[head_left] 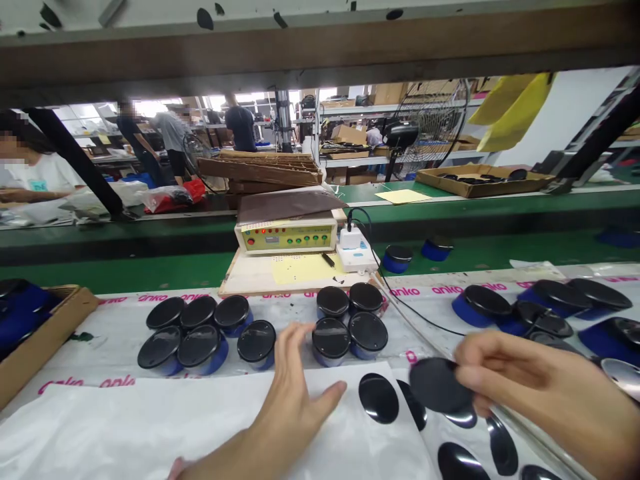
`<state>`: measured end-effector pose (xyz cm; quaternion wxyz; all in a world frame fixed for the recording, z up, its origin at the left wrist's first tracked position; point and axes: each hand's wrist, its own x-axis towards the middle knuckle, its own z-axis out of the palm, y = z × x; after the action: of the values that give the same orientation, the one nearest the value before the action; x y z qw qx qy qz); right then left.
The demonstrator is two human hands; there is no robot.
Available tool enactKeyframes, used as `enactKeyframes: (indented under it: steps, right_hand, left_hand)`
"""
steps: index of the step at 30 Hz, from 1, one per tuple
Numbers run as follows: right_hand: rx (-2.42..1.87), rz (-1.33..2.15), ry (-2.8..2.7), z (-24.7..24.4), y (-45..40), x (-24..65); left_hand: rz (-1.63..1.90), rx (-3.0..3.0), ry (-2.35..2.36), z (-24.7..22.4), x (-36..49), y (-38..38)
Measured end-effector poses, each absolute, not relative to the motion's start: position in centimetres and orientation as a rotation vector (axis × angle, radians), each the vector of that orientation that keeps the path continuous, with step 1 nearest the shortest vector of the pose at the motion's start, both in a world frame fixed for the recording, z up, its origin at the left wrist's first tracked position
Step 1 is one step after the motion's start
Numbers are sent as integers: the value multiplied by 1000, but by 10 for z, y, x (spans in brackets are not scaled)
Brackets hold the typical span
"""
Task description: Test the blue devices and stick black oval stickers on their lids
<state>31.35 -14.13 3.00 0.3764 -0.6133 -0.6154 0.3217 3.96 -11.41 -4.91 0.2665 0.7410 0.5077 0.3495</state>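
The left hand (295, 403) reached forward over the white sheet (200, 420), thumb spread from the raised fingers, just before the lidded tubs (331, 341). The right hand (530, 380), turned inward, pinched a black disc (440, 385) between thumb and fingers, above the sheet's right side.

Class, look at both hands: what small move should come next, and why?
Probably close the left hand gently on the nearest black-topped tub. That hand is open and looks empty, its fingertips close to the tub, while the right hand holds a flat black disc, so the left seems the free one to act.
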Motion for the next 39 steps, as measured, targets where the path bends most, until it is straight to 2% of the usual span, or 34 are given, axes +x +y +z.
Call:
enactKeyframes:
  steps: [3, 9, 21, 39]
  right_hand:
    - [-1570, 1132, -1485, 29, -117, 275]
    - [-1433, 816, -1552, 2, -90, 231]
    - [-1511, 801, -1590, -20, -90, 215]
    - [-1449, 381, -1718, -32, -96, 212]
  left_hand:
    - [831, 1818, 1342, -40, 41, -91]
    - [818, 1792, 1258, -38, 42, -78]
    - [852, 1821, 1194, -40, 38, -82]
    - [889, 1866, 1226, -45, 40, -84]
